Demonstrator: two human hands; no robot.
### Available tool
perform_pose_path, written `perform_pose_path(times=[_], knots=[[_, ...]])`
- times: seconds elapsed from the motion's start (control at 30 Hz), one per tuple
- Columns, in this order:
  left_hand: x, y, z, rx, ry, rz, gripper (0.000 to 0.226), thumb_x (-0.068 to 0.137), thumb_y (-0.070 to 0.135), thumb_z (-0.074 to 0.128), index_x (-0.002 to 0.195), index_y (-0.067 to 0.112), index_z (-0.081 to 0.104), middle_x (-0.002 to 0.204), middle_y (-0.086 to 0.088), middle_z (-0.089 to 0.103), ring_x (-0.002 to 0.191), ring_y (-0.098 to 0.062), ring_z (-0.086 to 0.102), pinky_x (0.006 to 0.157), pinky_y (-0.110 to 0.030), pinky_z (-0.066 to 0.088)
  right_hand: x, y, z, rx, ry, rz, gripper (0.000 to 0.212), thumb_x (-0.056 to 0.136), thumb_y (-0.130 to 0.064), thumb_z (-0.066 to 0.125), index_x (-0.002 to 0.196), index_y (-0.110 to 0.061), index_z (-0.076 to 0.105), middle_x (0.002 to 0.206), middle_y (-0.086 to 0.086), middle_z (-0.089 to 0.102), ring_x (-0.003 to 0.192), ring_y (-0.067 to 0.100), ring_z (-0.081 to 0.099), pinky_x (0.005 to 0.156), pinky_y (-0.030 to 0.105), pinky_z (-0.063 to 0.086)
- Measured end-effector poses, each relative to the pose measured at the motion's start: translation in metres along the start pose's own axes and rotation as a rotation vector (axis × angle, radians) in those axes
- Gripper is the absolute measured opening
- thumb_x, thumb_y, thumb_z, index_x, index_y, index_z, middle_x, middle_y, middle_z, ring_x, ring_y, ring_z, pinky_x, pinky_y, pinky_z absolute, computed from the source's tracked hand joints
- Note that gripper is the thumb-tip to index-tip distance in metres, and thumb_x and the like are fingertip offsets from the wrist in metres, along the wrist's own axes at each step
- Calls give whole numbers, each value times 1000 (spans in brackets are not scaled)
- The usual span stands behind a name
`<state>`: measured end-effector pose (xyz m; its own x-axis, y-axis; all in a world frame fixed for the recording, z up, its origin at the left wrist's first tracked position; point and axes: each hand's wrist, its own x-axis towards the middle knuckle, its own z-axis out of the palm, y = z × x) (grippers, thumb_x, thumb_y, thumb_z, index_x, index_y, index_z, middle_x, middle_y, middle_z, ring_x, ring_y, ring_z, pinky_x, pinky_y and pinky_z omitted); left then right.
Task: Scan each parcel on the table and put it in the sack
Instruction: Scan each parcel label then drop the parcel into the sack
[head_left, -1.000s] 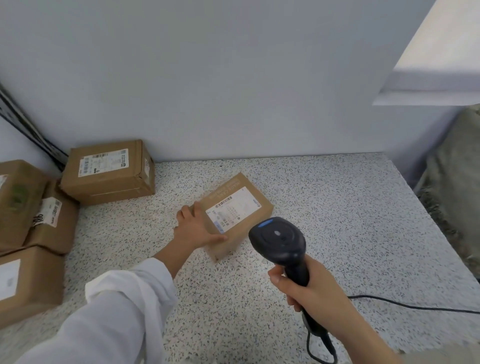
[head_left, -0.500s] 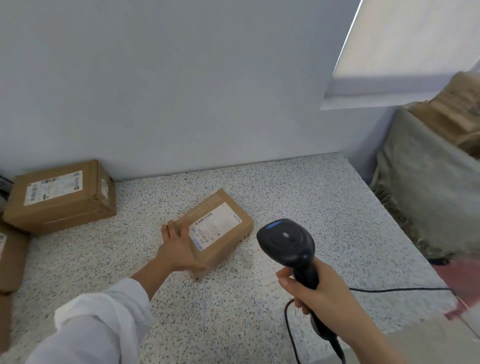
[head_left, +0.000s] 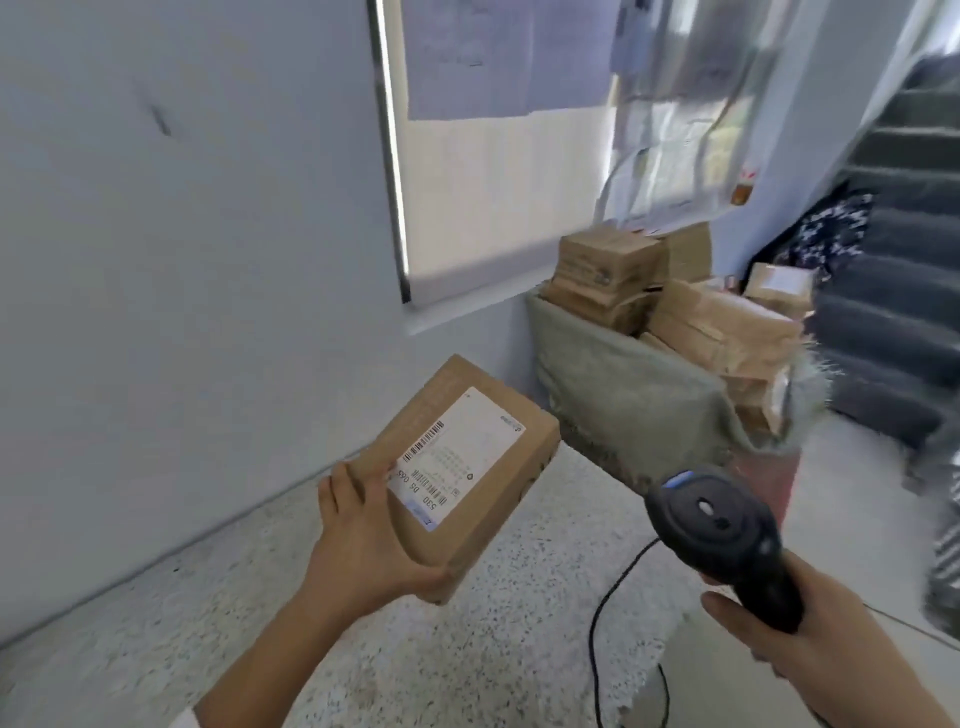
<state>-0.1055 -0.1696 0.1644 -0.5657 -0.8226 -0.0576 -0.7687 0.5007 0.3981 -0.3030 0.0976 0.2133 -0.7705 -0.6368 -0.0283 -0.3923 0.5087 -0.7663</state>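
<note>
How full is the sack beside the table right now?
Full to overflowing: brown parcels are piled well above the rim of the sack.

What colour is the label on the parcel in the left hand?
The label is white with black barcodes, on the brown parcel; head view.

Small print on parcel (head_left: 467, 467) illegible. Grip of scanner (head_left: 711, 525) hidden inside right hand (head_left: 800, 644); cable (head_left: 593, 649) cut by bottom edge. Base of sack (head_left: 623, 389) hidden behind table (head_left: 415, 649). At right, stairs (head_left: 893, 312) blurred.
</note>
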Motion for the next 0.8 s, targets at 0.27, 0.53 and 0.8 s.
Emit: perform_pose_path(times=[0.27, 0.53, 0.8], knots=[[20, 135, 6, -40, 36, 329, 142, 22, 83, 47, 143, 23, 5, 140, -10, 12, 137, -29, 7, 106, -43, 37, -49, 36, -94, -33, 298, 86, 42, 68, -24, 80, 88, -48, 52, 63, -30, 64, 59, 5, 60, 55, 20, 42], [39, 251, 53, -26, 18, 389, 142, 29, 80, 58, 144, 20, 3, 144, -15, 9, 139, -34, 2, 112, -44, 27, -11, 96, -161, 57, 373, 48, 27, 71, -17, 79, 84, -35, 62, 60, -24, 65, 54, -9, 58, 48, 12, 41], [59, 358, 84, -114, 147, 315, 143, 21, 81, 46, 145, 20, 9, 138, -13, 17, 136, -33, 8, 109, -48, 28, 96, 155, -248, 9, 279, -104, 21, 76, -21, 74, 76, -35, 58, 70, -21, 65, 56, -2, 59, 48, 12, 42]])
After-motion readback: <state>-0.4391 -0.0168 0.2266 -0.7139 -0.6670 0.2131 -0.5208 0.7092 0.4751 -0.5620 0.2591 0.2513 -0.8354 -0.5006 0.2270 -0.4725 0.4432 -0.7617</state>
